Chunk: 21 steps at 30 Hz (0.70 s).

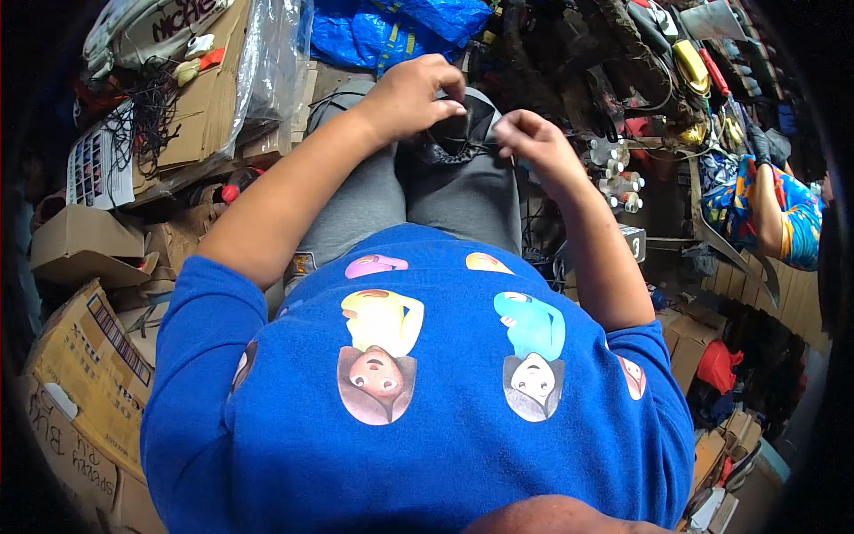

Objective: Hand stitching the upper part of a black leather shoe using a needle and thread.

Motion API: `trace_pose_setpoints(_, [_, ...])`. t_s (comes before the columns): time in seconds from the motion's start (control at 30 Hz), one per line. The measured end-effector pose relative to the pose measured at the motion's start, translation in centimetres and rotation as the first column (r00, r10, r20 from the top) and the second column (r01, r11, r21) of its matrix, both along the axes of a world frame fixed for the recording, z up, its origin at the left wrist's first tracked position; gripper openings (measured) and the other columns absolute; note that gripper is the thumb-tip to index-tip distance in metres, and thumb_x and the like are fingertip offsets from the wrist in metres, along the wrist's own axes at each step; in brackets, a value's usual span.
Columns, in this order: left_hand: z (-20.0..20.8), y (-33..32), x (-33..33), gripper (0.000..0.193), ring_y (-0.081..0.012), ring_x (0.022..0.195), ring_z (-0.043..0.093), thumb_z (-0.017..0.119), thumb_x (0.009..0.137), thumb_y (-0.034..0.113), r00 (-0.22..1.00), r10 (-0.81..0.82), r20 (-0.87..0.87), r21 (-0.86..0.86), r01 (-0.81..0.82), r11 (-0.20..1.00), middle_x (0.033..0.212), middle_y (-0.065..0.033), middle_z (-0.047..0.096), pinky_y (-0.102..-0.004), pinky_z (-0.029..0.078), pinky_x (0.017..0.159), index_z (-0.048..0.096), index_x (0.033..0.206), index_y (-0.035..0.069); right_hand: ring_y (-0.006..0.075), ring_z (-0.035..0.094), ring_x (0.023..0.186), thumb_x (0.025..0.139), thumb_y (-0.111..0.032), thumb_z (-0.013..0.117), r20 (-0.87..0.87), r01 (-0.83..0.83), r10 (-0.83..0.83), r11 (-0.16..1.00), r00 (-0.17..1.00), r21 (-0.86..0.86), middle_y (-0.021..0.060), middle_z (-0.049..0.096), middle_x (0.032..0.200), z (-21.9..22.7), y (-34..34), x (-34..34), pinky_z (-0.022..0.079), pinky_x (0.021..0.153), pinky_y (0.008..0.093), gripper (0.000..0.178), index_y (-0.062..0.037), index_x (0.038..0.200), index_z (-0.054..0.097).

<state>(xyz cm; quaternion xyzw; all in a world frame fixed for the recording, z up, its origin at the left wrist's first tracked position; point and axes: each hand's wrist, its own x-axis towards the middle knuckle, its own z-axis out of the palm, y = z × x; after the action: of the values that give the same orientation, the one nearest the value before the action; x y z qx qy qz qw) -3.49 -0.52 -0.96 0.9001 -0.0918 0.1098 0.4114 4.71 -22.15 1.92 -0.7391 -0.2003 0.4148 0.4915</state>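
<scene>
A black piece (456, 133) with a gathered-looking lower edge lies over my grey-trousered thighs; its exact kind is unclear. At its upper left is my left hand (414, 96), fingers curled and thumb bent toward them. Whatever sits between those fingertips is too small to make out. My right hand (537, 147) is at the piece's right edge, thumb and fingers drawn together in a pinch and slightly blurred. A thin dark strand seems to run near its fingertips, but I cannot tell whether it is held.
Flattened cardboard (209, 98) and tangled black cord (156, 116) lie to the left, above an open carton (87, 249). A blue plastic sheet (400, 31) is ahead. On the right are clear bottles (621, 182), and a co-worker in a colourful shirt (801, 218).
</scene>
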Motion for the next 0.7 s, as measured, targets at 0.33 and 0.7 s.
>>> trace_pose_setpoints(0.33, [2.5, 0.6, -1.7, 0.014, -0.0235, 0.08, 0.06, 0.064, 0.076, 0.01, 0.909, -0.129, -0.397, -0.089, 0.102, 0.991, 0.081, -0.0116, 0.061, -0.0326, 0.047, 0.073, 0.061, 0.089, 0.005, 0.02, 0.053, 0.08, 0.075, -0.022, 0.071, 0.571, 0.119, -0.227, 0.968, 0.789, 0.22, 0.008, 0.054, 0.087, -5.2, -0.4, 0.7, 0.043, 0.073, 0.03, 0.024, -0.0026, 0.077, 0.057])
trace_pose_setpoints(0.7, [-0.5, 0.6, -0.7, 0.039, -0.0182, 0.061, 0.048, 0.041, 0.094, 0.04, 0.915, -0.404, -0.01, -0.956, -0.127, -0.263, 0.066, -0.0038, 0.05, -0.0326, 0.042, 0.07, 0.05, 0.071, 0.009, 0.0127, 0.032, 0.048, 0.096, -0.039, 0.037, -0.775, 0.555, 0.047, 0.671, 0.63, 0.492, -0.0011, 0.033, 0.052, -3.9, -1.7, -0.2, 0.037, 0.065, 0.0323, 0.045, -0.0118, 0.061, 0.04])
